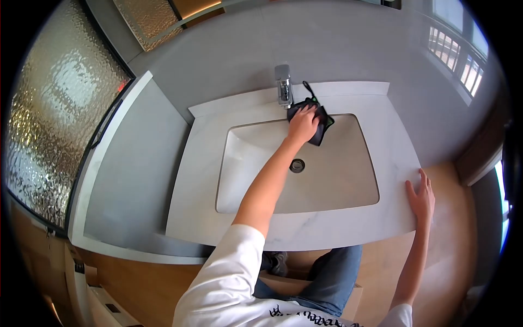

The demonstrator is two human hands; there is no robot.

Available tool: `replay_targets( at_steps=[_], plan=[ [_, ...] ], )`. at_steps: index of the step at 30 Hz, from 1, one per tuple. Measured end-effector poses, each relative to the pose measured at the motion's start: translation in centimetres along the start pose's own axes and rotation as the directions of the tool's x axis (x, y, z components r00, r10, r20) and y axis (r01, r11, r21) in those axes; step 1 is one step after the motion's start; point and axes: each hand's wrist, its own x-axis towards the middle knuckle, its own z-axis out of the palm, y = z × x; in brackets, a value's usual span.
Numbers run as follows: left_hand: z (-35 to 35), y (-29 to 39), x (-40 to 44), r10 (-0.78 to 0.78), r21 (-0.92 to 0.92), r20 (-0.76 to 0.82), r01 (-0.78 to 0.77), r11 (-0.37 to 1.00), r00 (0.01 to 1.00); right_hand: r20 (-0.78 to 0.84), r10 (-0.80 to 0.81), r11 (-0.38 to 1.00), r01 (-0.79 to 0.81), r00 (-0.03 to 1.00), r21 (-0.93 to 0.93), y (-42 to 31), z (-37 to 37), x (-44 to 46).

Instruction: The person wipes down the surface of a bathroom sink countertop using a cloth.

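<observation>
From here I see the left hand (pixel 304 124) holding a black cloth (pixel 322 124) at the sink's (pixel 340 180) back rim, beside the tap (pixel 284 85). Its loop points to the gray wall (pixel 229 60); its long way runs wall to person. The right hand (pixel 422 199), fingers wide, touches the white table's (pixel 395 133) edge.

The left hand (pixel 304 125) covers part of the black cloth (pixel 316 136), and whether its fingers grip or only press cannot be told. The left forearm (pixel 265 188) hides a strip of the washbasin (pixel 338 174). The countertop (pixel 327 229) conceals much of the jeans (pixel 339 275) and the shoe (pixel 279 264). The bottom edge crops the T-shirt (pixel 223 272), its lettering (pixel 316 317) unreadable; textured glass (pixel 54 109) blurs whatever lies behind.
</observation>
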Motion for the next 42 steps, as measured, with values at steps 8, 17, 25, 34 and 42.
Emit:
replay_targets(
  at_steps=[8, 17, 25, 34, 42],
  plan=[
    [2.7, 0.3, 5.6, -0.107, 0.022, 0.204, 0.104, 0.994, 0.973, -0.015, 0.024, 0.999, -0.025, 1.000, -0.038, -0.5, -0.3, -0.2],
    [11.8, 11.3, 11.0, 0.099, -0.396, 0.382, 0.066, 0.916, 0.919, 0.027, 0.033, 0.999, -0.033, 0.999, -0.001, -1.6, -1.5, -0.3],
    [14.0, 19.5, 7.7, 0.266, -0.462, 0.370, -0.072, 0.884, 0.890, -0.036, 0.010, 0.999, -0.008, 0.999, 0.053, -0.9, -0.6, -0.2],
    [8.1, 26.5, -4.4, 0.474, -0.447, 0.460, -0.265, 0.855, 0.751, -0.132, 0.084, 0.928, -0.029, 0.988, 0.372, 1.3, 0.6, 0.8],
    [0.0, 28.3, -12.3, 0.568, -0.501, 0.409, -0.344, 0.794, 0.715, -0.183, 0.008, 0.861, 0.087, 0.983, 0.502, 2.6, 0.7, 1.2]
  ],
)
